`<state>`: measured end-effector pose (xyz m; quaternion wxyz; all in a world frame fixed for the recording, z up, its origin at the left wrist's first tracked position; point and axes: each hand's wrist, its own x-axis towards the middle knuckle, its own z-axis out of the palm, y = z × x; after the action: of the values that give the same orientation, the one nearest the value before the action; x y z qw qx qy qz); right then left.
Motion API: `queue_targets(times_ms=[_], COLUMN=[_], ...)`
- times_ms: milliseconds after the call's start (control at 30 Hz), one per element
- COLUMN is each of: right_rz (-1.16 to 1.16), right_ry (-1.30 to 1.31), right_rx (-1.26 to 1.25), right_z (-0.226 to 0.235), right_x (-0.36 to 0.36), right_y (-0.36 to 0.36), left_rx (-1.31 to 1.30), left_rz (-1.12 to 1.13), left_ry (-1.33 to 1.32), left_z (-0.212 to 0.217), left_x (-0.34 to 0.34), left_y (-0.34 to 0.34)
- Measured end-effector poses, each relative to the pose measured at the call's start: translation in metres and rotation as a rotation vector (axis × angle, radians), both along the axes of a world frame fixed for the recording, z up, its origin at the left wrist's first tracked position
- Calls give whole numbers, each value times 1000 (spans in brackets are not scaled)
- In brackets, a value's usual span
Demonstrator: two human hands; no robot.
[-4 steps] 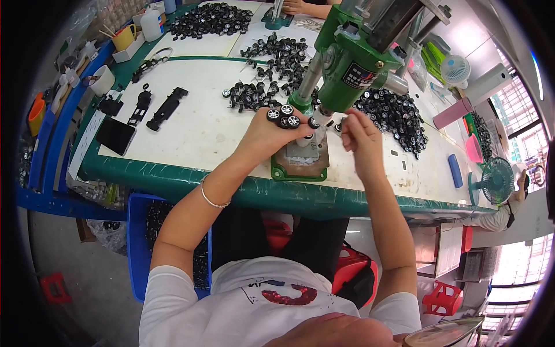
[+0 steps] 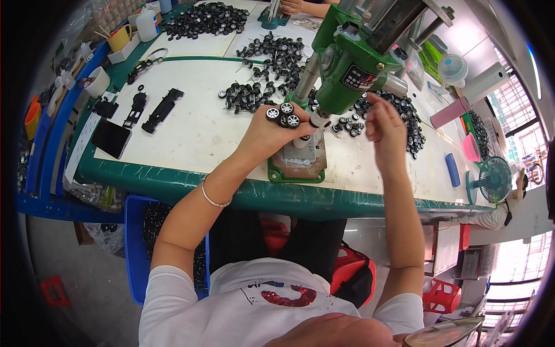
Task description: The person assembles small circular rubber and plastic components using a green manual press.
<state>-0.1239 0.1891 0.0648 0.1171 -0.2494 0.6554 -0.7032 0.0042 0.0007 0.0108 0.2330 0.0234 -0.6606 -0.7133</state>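
Note:
My left hand (image 2: 267,134) is closed around several small black toy-car wheels (image 2: 273,114) with silver hubs, bunched on top of its fingers. Its fingertips are at the post of a green bench press (image 2: 346,87), just below the ram. Another wheel (image 2: 306,137) sits on the pale support under the ram; the fingers partly cover that spot. To the right of the press, my right hand (image 2: 386,124) is raised beside a heap of wheels (image 2: 409,118), fingers loosely bent and apart, with nothing visible in them.
Heaps of wheels and axles (image 2: 277,55) spread behind the press. Black toy chassis parts (image 2: 163,110) and a dark phone (image 2: 111,139) lie at the left. A blue block (image 2: 452,169) and a green fan (image 2: 494,176) stand right. A blue bin (image 2: 134,248) is below the table edge.
My right hand has moved away from the press, to the right and slightly farther over the table. My left hand stays at the press with its wheels.

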Motion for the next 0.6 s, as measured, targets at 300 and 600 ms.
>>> queue_targets(times_ms=[300,600], right_rz=[197,54], right_ry=[29,89], right_rx=[-443,-570], right_z=[131,147], right_x=[-92,-19], right_y=[-23,-78], left_rx=[65,0], left_rz=[-99,-61], left_ry=[87,118], left_z=[-7,-10], left_x=[-13,-9], left_y=[2,-4])
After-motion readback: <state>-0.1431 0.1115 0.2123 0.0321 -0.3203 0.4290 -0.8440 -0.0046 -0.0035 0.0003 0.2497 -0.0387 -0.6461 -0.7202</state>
